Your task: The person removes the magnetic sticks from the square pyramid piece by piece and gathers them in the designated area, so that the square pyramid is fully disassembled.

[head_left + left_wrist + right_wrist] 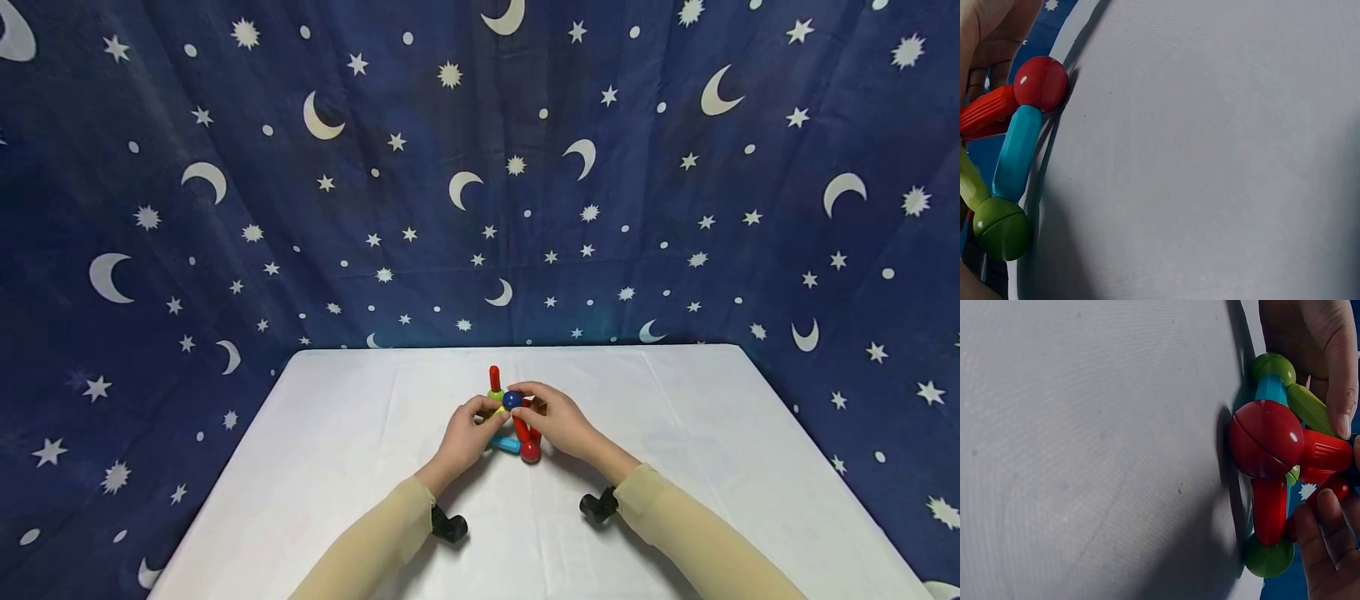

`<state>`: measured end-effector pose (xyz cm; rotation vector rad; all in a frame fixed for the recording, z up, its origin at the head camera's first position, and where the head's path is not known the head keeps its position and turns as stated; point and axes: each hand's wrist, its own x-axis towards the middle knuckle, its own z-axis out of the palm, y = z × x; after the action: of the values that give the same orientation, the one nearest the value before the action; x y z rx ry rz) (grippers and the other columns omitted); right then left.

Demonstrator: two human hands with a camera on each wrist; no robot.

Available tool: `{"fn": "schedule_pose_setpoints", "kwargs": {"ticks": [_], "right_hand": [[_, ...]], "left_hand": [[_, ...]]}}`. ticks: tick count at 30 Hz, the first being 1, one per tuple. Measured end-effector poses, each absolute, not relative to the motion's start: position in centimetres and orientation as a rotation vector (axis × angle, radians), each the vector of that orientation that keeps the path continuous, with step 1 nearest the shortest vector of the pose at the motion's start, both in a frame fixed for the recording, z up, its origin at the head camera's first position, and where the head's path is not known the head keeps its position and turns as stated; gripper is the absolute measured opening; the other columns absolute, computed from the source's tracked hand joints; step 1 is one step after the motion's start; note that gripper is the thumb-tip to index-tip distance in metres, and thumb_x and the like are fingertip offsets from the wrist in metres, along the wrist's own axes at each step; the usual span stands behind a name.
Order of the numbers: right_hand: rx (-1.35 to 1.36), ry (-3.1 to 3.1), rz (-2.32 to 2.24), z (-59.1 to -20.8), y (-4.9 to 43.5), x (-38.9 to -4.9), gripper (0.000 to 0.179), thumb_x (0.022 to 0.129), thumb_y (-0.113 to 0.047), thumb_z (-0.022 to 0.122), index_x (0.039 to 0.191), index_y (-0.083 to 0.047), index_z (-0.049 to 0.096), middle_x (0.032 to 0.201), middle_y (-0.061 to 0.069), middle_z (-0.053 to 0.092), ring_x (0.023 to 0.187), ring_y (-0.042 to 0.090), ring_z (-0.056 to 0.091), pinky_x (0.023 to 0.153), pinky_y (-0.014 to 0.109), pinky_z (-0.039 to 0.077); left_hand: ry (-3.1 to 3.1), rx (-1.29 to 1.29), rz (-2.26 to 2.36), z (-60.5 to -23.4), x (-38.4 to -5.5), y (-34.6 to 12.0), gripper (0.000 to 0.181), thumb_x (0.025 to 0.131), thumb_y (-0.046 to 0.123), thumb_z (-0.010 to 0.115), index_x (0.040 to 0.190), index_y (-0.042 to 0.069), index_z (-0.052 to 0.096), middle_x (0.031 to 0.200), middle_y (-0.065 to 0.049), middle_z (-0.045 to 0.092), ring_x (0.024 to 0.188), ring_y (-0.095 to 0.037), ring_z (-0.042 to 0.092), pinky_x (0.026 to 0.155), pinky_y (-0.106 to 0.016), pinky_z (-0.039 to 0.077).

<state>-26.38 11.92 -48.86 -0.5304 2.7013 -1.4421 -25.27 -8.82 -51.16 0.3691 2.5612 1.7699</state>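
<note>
Both hands are on a small frame of coloured sticks and balls, which looks like a magnetic building toy. With thumb and finger my left hand (465,433) pinches a lime stick (1310,408) near its upper end. My right hand (561,419) holds the dark blue ball (513,400) at the top between thumb and index finger. Low on the near side sits a red ball (1266,439), joined to red sticks (1269,511) and a light blue stick (1017,153). Green balls (1002,228) mark other corners. Fingers hide part of the frame.
A white cloth covers the table (337,467). Behind it hangs a dark blue curtain (420,100) with moons and stars. One red stick (494,377) stands up from a lime ball (496,395) at the frame's far side. Black wrist cameras (448,525) sit under both sleeves.
</note>
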Motion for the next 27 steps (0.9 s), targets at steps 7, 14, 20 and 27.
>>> {"fn": "schedule_pose_setpoints", "kwargs": {"ticks": [7,14,20,27], "right_hand": [[-0.53,2.692,-1.464,-48.9,11.9,-26.2,0.04,0.098,-0.03,0.073,0.136,-0.029,0.064,0.125,-0.001,0.065,0.093,0.017,0.062,0.082,0.037,0.054],[-0.531,2.697,-1.459,-49.0,12.0,-26.3,0.039,0.098,-0.029,0.073,0.135,-0.031,0.064,0.124,-0.002,0.065,0.094,0.016,0.063,0.085,0.037,0.053],[-0.526,2.706,-1.458,-49.1,12.0,-26.3,0.039,0.097,-0.029,0.074,0.135,-0.031,0.064,0.124,-0.003,0.065,0.093,0.015,0.063,0.084,0.037,0.053],[-0.495,2.71,-1.445,-48.8,12.0,-26.1,0.04,0.097,-0.029,0.074,0.135,-0.033,0.063,0.123,-0.004,0.065,0.094,0.015,0.063,0.085,0.036,0.054]], "left_hand": [[2.557,0.358,1.773,-51.1,-25.2,-8.7,0.02,0.099,0.032,0.071,0.109,0.015,0.072,0.102,0.003,0.067,0.099,-0.017,0.058,0.091,-0.039,0.049],[2.586,0.401,1.739,-51.2,-25.1,-8.8,0.02,0.099,0.032,0.07,0.111,0.016,0.072,0.103,0.006,0.068,0.099,-0.016,0.059,0.091,-0.038,0.048],[2.554,0.374,1.77,-51.1,-24.8,-9.5,0.024,0.1,0.037,0.069,0.114,0.018,0.072,0.107,0.003,0.067,0.099,-0.017,0.061,0.085,-0.035,0.053],[2.582,0.332,1.763,-50.5,-24.8,-11.2,0.025,0.099,0.036,0.069,0.116,0.018,0.072,0.109,0.004,0.068,0.104,-0.017,0.06,0.09,-0.038,0.049]]}}
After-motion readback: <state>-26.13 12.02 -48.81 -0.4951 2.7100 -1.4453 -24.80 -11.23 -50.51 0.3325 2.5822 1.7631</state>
